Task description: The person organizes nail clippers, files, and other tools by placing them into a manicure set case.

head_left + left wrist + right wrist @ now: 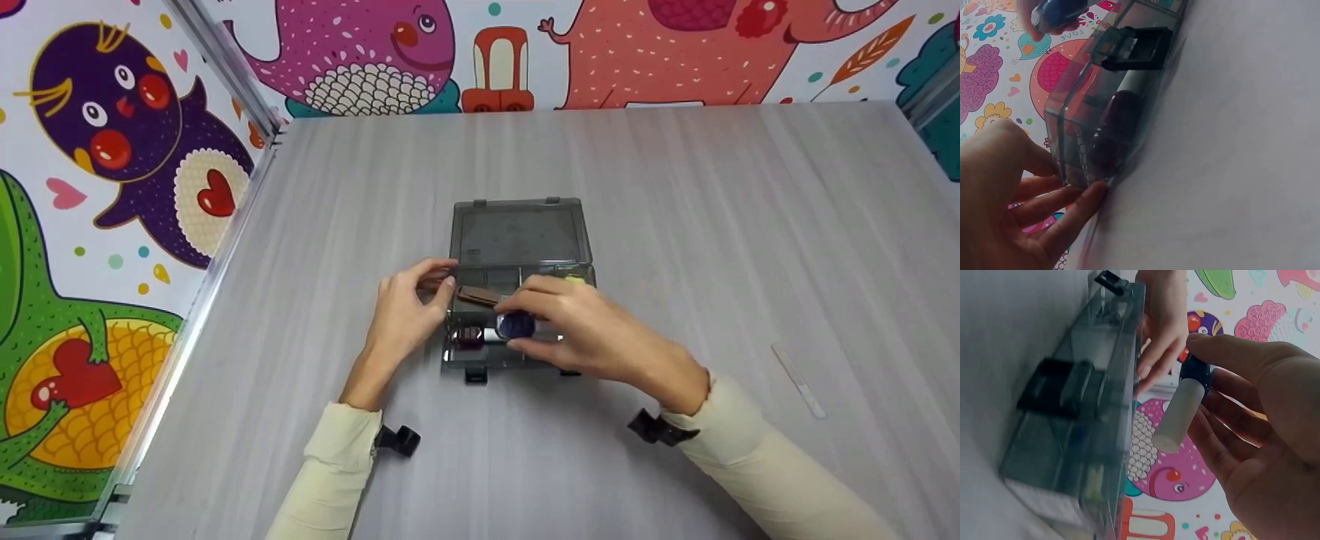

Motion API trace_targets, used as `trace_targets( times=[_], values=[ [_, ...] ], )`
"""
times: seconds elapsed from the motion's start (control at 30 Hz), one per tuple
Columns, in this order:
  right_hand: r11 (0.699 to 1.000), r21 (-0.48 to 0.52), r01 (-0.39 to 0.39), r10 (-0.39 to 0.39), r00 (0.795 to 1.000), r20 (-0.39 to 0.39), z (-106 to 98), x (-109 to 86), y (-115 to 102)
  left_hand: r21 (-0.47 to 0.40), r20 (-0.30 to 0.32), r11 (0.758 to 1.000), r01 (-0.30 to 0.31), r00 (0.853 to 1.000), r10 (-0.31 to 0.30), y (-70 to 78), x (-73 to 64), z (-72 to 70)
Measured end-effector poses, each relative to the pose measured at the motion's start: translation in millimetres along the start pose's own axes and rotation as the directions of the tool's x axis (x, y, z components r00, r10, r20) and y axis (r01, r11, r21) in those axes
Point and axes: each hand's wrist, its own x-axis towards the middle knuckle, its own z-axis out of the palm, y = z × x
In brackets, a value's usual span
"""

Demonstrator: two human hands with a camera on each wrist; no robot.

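Observation:
A smoky see-through plastic case point(521, 232) lies with its lid folded back. My right hand point(600, 330) pinches a dark blue nail polish bottle point(1195, 374) with a pale cap, tilted above the front of the case. At the case's left side, my left hand point(409, 307) touches the wall with its fingers loosely extended, fingertips at a lower corner in the left wrist view. Inside the front compartment lies a dark red nail polish bottle point(470, 337). A slim brown object point(478, 295) rests at a slant behind it. Something yellow-green point(575, 279) shows at the back right, partly hidden by my right hand.
A thin stick point(799, 380), brown at one end and whitish at the other, lies on the grey table point(712, 225) to the right. Black latches point(475, 375) stick out from the case's front. Cartoon-printed panels point(495, 60) stand along the back and left.

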Motion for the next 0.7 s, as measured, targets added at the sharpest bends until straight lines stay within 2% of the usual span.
trace_targets(
  times=[0.33, 0.7],
  values=[
    [1.0, 0.021, -0.015, 0.014, 0.999, 0.047, 24, 19.0, -8, 0.008, 0.002, 1.0, -0.005, 1.0, 0.005, 0.0, -0.6, -1.0],
    [0.998, 0.026, -0.057, 0.054, 0.993, 0.106, 43, 30.2, -6, 0.02, 0.002, 1.0, -0.015, 1.0, 0.015, 1.4, -0.7, -0.1]
  ],
)
